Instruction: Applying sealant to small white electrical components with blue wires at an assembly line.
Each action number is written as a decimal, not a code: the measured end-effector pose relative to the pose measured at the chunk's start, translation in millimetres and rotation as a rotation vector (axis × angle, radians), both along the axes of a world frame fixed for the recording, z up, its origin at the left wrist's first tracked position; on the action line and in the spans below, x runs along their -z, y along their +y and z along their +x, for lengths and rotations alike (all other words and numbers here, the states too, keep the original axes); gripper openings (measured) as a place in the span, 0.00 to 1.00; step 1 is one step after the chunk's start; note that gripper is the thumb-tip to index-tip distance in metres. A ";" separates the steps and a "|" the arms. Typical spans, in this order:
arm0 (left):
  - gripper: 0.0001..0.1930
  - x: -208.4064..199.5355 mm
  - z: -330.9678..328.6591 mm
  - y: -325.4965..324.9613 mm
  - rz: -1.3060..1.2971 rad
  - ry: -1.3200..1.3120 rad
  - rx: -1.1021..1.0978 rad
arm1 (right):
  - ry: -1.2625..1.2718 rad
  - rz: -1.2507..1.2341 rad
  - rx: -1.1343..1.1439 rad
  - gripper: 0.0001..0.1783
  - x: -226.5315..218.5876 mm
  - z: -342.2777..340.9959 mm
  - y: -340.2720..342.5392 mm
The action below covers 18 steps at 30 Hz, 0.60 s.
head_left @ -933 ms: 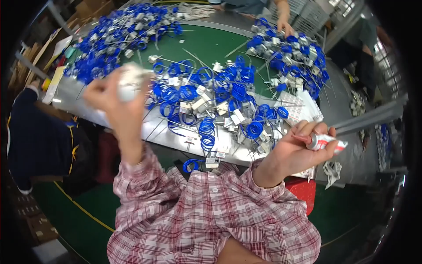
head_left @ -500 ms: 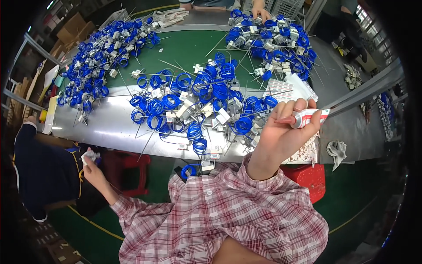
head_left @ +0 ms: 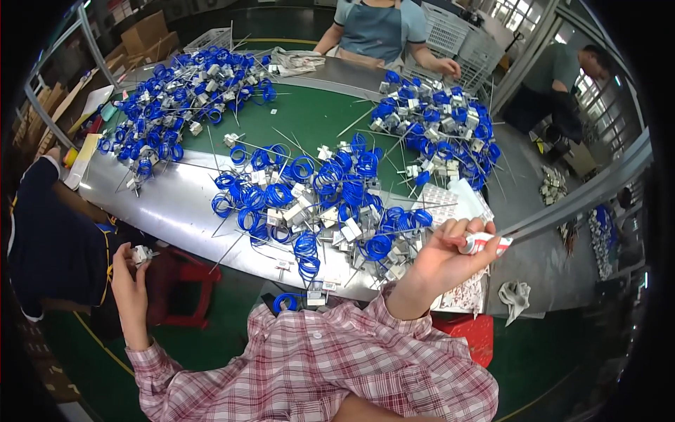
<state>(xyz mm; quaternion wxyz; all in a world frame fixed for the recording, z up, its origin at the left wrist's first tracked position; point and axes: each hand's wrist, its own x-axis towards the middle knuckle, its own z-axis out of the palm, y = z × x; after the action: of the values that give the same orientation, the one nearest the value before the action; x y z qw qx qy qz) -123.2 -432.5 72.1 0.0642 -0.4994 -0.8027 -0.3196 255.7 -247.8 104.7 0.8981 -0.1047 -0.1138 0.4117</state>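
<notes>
My right hand (head_left: pixel 444 269), raised over the front right of the bench, is closed round a white and red squeeze tube (head_left: pixel 484 243) with a reddish nozzle. Out at the left, past the bench's front edge, my left hand (head_left: pixel 131 290) pinches a small white and metal block-shaped part (head_left: pixel 143 254) between thumb and fingers. Between the hands, a pile of similar parts with blue coiled tubing (head_left: pixel 329 179) and thin metal rods lies on the bench (head_left: pixel 169 197). One part with a blue coil (head_left: pixel 285 302) sits at the edge by my shirt.
More coiled parts are heaped at the back left (head_left: pixel 190 84) and back right (head_left: pixel 443 126). By my right hand lie a printed white sheet (head_left: pixel 437 199) and a crumpled rag (head_left: pixel 515 298). Across the bench is a co-worker in an apron (head_left: pixel 371 29); another person (head_left: pixel 35 232) is at left.
The view has tilted up, showing more of the co-worker opposite, whose hand has come off the back right heap. My left hand has turned more upright with its part; the tube stays in my right.
</notes>
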 end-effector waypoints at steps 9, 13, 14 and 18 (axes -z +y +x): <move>0.14 13.1 -5.7 34.4 0.468 -0.636 0.148 | -0.136 -0.015 0.172 0.13 -4.3 -10.9 -2.5; 0.21 -1.9 75.9 74.9 0.423 -0.497 0.272 | -0.228 -0.028 0.227 0.15 -11.1 -32.7 -9.4; 0.21 -14.6 103.2 84.3 0.364 -0.470 0.337 | -0.275 0.017 0.268 0.16 -16.4 -39.9 -12.5; 0.20 -33.9 164.7 101.1 0.299 -0.454 0.496 | -0.546 0.195 0.430 0.22 -22.3 -69.3 -27.8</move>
<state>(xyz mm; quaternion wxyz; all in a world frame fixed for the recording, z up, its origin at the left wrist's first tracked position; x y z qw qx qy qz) 41.5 -331.3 106.0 -0.1228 -0.5804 -0.5953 -0.5418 186.4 -275.5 127.0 0.9065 -0.1461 -0.3634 0.1575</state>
